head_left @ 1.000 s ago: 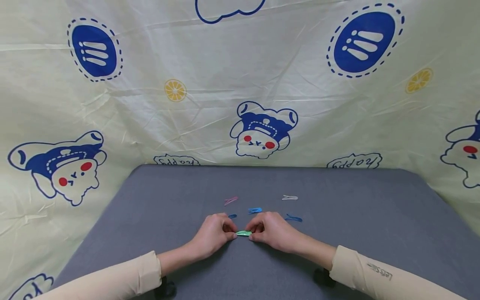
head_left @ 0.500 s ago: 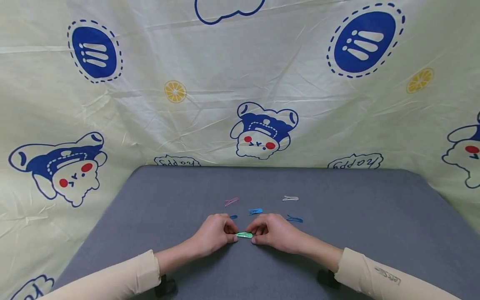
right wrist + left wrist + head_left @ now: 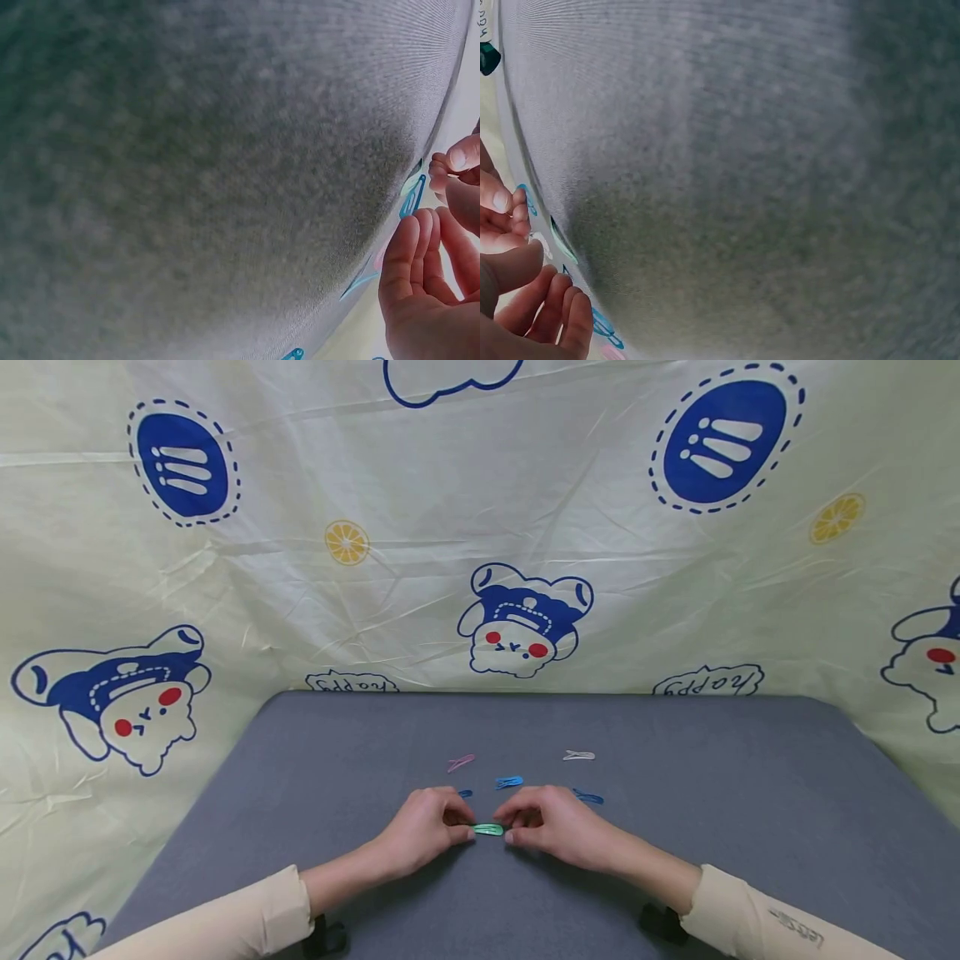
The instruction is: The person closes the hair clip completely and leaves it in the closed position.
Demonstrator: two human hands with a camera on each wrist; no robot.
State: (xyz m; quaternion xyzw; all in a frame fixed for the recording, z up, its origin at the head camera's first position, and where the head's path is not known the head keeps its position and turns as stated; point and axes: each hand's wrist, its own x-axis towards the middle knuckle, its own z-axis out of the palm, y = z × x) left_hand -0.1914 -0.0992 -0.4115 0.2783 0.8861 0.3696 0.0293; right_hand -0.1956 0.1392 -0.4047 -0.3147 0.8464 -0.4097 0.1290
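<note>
A green snap hair clip lies on the grey tabletop between the two hands. My left hand is at its left end, thumb and fingertips right beside it in the head view. In the left wrist view a gap shows between the left thumb and fingers, with the green clip beyond the thumb tip. My right hand stands just off the clip's right end, thumb and fingers parted and nothing between them. Behind the hands lie a bright blue hair clip and a darker blue clip.
Farther back are a pink hair clip and a white one. Another dark blue clip is partly hidden by the left hand. A patterned cloth hangs behind the table's far edge.
A second ago both hands pinched the green clip by its ends. The right fingers have since come away to the right; the left hand has barely moved and its grip has loosened.
</note>
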